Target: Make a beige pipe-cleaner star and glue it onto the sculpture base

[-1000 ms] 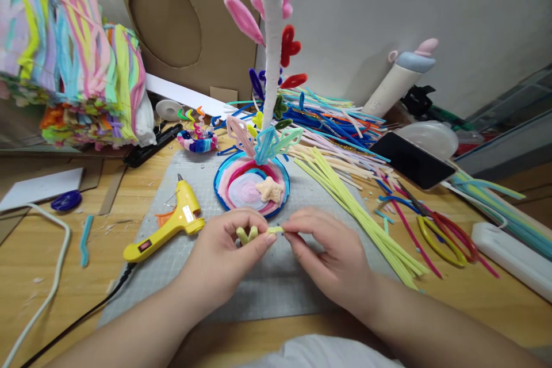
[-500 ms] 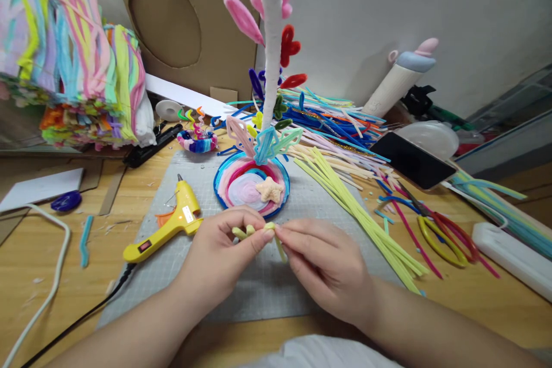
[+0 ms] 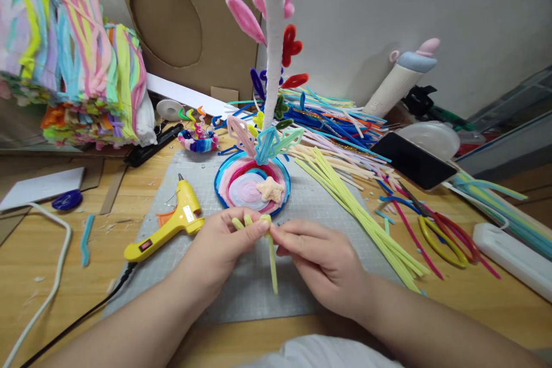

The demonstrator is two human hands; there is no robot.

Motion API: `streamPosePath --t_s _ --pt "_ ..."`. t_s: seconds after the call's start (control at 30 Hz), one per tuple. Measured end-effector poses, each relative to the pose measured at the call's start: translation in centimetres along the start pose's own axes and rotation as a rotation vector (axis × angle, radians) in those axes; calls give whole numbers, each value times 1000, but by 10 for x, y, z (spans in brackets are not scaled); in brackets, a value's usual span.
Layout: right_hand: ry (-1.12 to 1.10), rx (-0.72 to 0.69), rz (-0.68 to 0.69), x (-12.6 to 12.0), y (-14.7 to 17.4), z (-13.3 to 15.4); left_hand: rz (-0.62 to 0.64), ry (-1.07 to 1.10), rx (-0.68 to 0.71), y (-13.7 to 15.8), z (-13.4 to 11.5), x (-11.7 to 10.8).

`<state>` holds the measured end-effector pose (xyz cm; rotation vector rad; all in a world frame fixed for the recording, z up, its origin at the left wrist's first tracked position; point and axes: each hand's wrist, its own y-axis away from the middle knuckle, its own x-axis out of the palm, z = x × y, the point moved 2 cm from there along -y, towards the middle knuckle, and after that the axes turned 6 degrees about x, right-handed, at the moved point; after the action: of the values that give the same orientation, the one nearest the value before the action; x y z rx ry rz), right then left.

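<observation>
A bent pale yellow pipe cleaner [image 3: 273,267] is pinched between my two hands above the grey cutting mat [image 3: 241,299]. My left hand [image 3: 226,241] is closed on its folded part, and short bent ends poke out between thumb and forefinger. My right hand [image 3: 323,261] pinches it just right of the fold, while a straight tail hangs down between the hands. Right behind them lies a round base [image 3: 221,192] of coiled blue, pink and white pipe cleaners, bearing a cream star [image 3: 270,189]. A white wrapped stem [image 3: 273,40] with coloured petals rises behind it.
A yellow hot glue gun [image 3: 170,230] lies left of my hands, its black cord running toward me. To the right are loose yellow-green pipe cleaners [image 3: 362,218], scissors [image 3: 442,241], a phone [image 3: 414,160] and a white power strip [image 3: 513,259]. Bundled pipe cleaners [image 3: 81,52] stand back left.
The yellow pipe cleaner's tail now hangs longer and straight down between my hands. My right hand has shifted slightly left and down; my left hand keeps its pinch.
</observation>
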<state>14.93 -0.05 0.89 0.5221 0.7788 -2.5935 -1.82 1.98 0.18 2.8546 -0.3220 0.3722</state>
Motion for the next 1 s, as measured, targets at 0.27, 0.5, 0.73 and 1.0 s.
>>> streamPosePath --t_s 0.27,0.5,0.73,1.0 --pt "-133 0 87 4 -3 0 159 3 -33 1 2 3" --pt "-278 270 -72 -1 5 -7 114 -214 39 3 -3 4" --pt "-662 573 -73 9 -5 -16 69 -284 125 3 -4 6" --pt "-878 753 10 13 -6 -18 149 -42 -54 2 1 9"
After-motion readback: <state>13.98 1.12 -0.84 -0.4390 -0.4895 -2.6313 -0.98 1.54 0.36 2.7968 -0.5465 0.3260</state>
